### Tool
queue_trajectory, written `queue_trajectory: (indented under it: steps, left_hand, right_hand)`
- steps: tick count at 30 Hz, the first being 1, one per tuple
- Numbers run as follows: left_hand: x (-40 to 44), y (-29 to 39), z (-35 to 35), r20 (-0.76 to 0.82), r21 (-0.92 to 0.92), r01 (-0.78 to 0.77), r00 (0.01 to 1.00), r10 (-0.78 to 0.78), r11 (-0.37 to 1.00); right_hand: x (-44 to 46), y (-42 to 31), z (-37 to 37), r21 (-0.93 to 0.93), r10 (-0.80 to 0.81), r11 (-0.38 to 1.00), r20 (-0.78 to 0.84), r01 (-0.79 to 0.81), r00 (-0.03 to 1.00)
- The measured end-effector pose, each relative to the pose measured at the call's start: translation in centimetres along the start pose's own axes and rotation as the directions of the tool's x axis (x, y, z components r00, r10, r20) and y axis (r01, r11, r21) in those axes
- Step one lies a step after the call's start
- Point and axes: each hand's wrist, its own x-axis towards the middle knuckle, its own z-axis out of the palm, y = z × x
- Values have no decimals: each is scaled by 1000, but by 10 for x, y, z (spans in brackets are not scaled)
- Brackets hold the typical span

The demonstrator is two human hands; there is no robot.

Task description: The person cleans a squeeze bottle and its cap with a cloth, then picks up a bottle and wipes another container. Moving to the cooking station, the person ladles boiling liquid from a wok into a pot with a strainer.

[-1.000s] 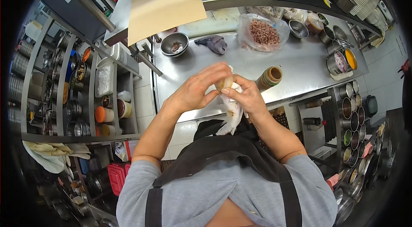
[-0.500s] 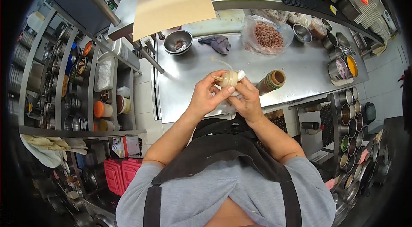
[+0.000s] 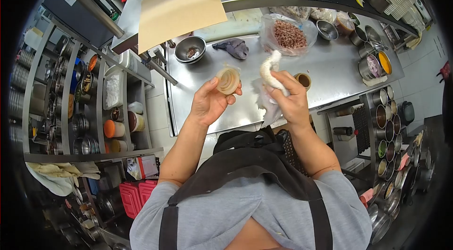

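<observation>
My left hand (image 3: 211, 102) grips a translucent bottle cap (image 3: 228, 81); my right hand (image 3: 293, 101) clutches a white cloth (image 3: 268, 74) above the table (image 3: 335, 80).

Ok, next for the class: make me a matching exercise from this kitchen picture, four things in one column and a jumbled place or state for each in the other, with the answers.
Things:
1. Translucent cap
2. Dark cloth
3. White cloth
4. Clear bag

Places or states:
A. Held in the right hand
B. Filled with small pinkish pieces
C. Held in the left hand
D. Lying crumpled near a metal bowl

Right pairs: 1-C, 2-D, 3-A, 4-B
</observation>
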Motion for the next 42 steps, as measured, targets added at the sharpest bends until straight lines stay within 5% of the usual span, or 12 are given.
queue_trajectory:
  steps: [2, 6, 8, 11, 24, 26, 27, 29, 32, 35, 37, 42]
  left_hand:
    - [0, -6, 3, -9, 17, 9, 1000, -9, 1000]
    - [2, -17, 8, -52, 213, -32, 998, 44, 976]
    - [0, -18, 12, -54, 241, -38, 997, 53, 970]
    - [-7, -12, 11, -88, 342, -82, 989, 119, 936]
    - [-2, -28, -9, -262, 555, 56, 959, 110, 830]
    - [-1, -29, -14, -242, 788, 30, 934, 264, 615]
    - [-1, -28, -14, -253, 787, 29, 926, 279, 616]
    - [1, -26, -11, -138, 967, 78, 961, 239, 242]
    - [5, -21, 11, -46, 998, 54, 978, 203, -30]
    - [5, -26, 22, 123, 972, -81, 975, 183, -220]
    - [7, -28, 29, 188, 956, -152, 974, 125, -252]
    - [3, -21, 25, 331, 910, -288, 938, 101, -299]
  right_hand:
    - [2, -7, 3, -417, -239, 856, 207, 306, 949]
    - [5, 12, 20, -629, -271, 657, 319, 417, 908]
    - [4, 14, 27, -630, -265, 675, 280, 385, 923]
    - [0, 15, 36, -261, -243, 909, 306, 326, 921]
    - [-41, 61, -20, -224, 161, 970, 308, -93, 938]
    - [-46, 56, -31, 59, 410, 909, 42, -412, 911]
    - [-46, 47, -33, 96, 397, 914, -6, -395, 918]
    - [-44, 33, -33, 121, 337, 937, -87, -326, 937]
    - [-41, 23, -35, -162, 8, 987, -48, -16, 999]
    - [-39, 4, -23, -325, -72, 938, 161, 122, 984]
    - [-37, 16, -9, -485, -131, 828, 322, 282, 938]
    - [-28, 20, 0, -523, -83, 818, 306, 240, 948]
